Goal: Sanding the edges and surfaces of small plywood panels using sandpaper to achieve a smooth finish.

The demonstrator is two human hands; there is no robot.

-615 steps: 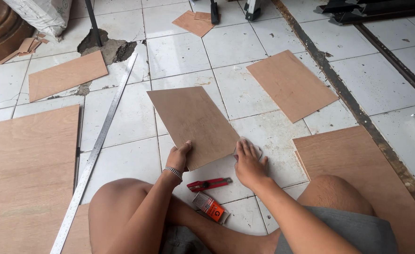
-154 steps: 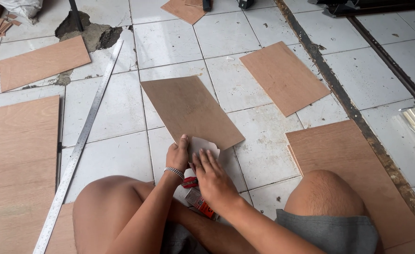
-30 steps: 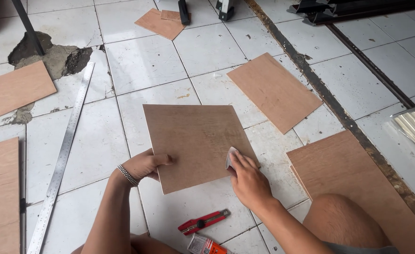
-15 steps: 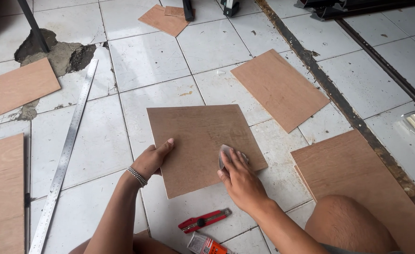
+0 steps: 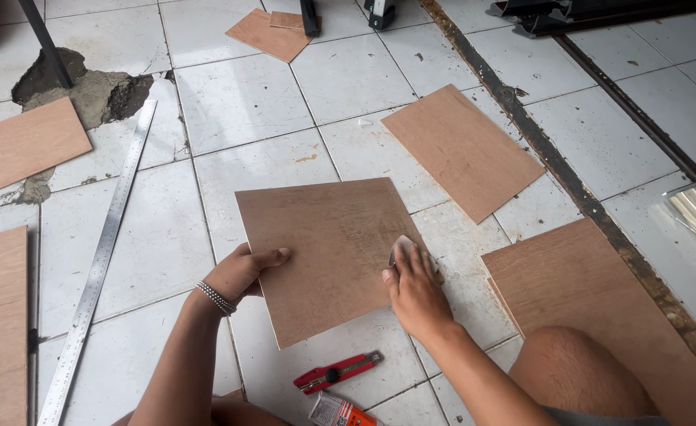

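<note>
A brown plywood panel [image 5: 328, 244] lies flat on the white tiled floor in front of me. My left hand [image 5: 241, 272] holds its left edge, thumb on top, a beaded bracelet on the wrist. My right hand [image 5: 412, 284] presses a small pale piece of sandpaper [image 5: 403, 243] onto the panel's right side, fingers flat over it. A red utility knife [image 5: 338, 371] lies on the tile just below the panel, between my arms. A small orange box [image 5: 340, 412] sits beside it at the frame's bottom edge.
A long steel ruler [image 5: 99, 260] lies on the left. More plywood pieces lie around: one [image 5: 462, 150] to the right, one [image 5: 592, 300] by my right knee, others [image 5: 20, 146] at the left and far back [image 5: 269, 33]. Broken tile [image 5: 87, 91] shows at upper left. A dark floor channel [image 5: 569, 181] runs diagonally on the right.
My right hand with the sandpaper has slid slightly along the panel's right side. The left hand keeps its hold on the left edge.
</note>
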